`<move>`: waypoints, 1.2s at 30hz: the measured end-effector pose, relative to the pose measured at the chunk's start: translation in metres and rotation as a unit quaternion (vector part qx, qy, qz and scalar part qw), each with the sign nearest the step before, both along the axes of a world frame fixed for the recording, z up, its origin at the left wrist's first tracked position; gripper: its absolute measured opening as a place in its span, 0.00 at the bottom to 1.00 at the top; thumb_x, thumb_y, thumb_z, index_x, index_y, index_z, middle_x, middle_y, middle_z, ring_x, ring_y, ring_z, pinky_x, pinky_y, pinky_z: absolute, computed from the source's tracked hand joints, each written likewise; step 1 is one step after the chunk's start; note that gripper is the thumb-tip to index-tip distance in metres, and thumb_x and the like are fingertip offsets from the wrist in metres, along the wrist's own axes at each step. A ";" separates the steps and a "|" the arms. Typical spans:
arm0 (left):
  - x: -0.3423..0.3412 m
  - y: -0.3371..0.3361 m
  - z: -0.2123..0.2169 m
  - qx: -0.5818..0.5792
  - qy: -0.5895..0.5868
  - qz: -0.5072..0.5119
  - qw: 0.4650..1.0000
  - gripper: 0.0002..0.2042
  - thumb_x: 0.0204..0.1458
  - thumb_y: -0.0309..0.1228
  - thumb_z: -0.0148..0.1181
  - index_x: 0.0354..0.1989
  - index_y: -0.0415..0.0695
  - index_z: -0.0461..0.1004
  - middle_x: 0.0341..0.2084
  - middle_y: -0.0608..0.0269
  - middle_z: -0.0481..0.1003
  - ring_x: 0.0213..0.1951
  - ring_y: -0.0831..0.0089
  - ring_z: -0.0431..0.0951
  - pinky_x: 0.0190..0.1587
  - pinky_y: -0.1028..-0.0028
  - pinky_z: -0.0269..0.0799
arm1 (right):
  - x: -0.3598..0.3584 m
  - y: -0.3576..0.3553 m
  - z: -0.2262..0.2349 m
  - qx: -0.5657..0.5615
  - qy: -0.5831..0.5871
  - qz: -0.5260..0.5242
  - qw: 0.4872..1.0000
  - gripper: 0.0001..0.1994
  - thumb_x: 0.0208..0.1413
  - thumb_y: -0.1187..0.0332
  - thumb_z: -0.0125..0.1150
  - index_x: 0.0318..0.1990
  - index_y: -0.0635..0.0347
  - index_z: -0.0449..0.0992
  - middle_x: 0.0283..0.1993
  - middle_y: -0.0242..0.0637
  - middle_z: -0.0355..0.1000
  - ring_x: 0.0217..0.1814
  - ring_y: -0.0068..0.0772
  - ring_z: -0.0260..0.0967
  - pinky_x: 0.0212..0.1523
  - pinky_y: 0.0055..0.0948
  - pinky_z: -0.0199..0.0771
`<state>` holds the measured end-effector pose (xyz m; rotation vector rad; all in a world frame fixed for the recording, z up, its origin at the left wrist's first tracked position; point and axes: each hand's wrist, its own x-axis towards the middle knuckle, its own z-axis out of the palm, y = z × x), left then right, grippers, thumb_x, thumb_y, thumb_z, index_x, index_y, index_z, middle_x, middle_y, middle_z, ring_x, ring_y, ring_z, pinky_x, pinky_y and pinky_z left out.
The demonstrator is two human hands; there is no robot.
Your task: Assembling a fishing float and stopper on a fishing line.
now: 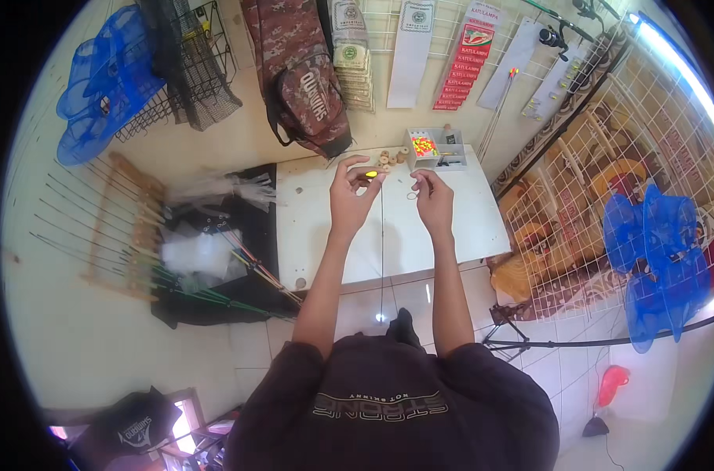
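Over the white table [333, 259], my left hand [351, 196] pinches a small bright yellow fishing float [371, 174] between thumb and fingers. A thin dark rod [382, 243] runs straight down from near its fingertips, past the table's front edge; whether the hand grips it too I cannot tell. My right hand [434, 206] is a little apart on the right, thumb and fingers brought together. Anything between them is too small to make out. A small ring-shaped item [412, 195] shows beside its fingertips. Wooden spools [388, 159] lie just beyond both hands.
A compartment box [451, 155] with red and yellow float pieces [424, 147] stands at the table's back. Plastic bags [204, 255] and thin rods lie on black cloth at left. A camouflage bag [310, 94] hangs behind; a wire rack [561, 212] with blue nets [655, 251] stands right.
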<state>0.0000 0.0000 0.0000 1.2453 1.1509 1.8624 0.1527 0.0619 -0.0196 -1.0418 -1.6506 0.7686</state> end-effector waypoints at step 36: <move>-0.011 0.002 -0.008 0.011 -0.017 -0.014 1.000 0.15 0.50 0.19 0.59 0.47 0.38 0.68 0.36 0.60 0.75 0.38 0.79 0.73 0.43 0.79 0.67 | -0.010 -0.014 -0.054 -0.158 0.028 0.133 0.978 0.08 0.56 0.68 0.57 0.38 0.63 0.77 0.31 0.35 0.77 0.36 0.22 0.73 0.39 0.24 0.68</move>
